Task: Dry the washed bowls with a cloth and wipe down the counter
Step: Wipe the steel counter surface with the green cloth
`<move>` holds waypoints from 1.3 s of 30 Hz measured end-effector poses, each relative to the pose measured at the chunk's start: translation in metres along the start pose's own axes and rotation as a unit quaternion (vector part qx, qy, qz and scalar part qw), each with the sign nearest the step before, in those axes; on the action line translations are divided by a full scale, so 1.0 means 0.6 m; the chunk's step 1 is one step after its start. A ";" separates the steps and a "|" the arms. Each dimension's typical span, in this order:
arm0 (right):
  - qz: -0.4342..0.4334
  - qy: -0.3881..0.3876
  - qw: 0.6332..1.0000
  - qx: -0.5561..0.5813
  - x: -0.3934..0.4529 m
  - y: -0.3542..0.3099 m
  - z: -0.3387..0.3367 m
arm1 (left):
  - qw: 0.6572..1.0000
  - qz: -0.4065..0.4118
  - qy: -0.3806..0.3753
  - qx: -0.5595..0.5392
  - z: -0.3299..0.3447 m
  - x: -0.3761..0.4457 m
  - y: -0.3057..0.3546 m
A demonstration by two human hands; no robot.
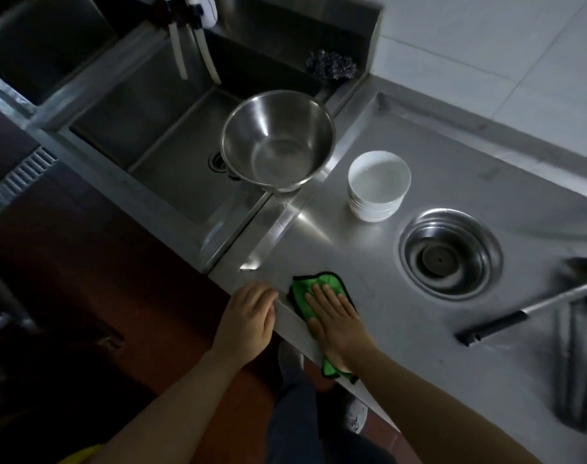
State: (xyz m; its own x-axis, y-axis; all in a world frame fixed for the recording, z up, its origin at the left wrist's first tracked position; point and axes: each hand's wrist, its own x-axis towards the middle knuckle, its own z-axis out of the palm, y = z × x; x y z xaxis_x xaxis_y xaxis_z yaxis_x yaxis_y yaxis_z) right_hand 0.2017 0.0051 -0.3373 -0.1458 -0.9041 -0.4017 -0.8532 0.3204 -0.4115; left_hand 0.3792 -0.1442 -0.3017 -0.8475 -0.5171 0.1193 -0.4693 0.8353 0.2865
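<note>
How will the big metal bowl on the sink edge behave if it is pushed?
The metal bowl sits tilted, partly over the sink, so it would probably tip or slide in. Its smooth, shiny steel looks slippery and rigid, likely light.

- Right hand (335, 324): palm down, fingers straight and close together, pressed flat, pointing away from the body.
- Right forearm: bare, running from the lower right up to the wrist.
- Left hand (248, 316): fingers curled downward, knuckles up, just beside the right hand.
- Left forearm: bare, coming up from the lower left.
</note>
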 end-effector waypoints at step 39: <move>0.269 0.142 0.952 0.019 0.289 -0.094 -0.066 | 0.989 0.123 -0.046 0.061 -0.008 0.135 -0.150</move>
State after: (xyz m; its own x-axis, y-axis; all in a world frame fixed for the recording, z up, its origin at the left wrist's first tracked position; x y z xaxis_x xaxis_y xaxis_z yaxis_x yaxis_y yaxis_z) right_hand 0.2046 -0.1812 -0.3513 -0.6908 -0.6442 -0.3283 -0.5986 0.7642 -0.2400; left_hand 0.3539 -0.2620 -0.3131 -0.9563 -0.2806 0.0818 -0.2675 0.9531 0.1419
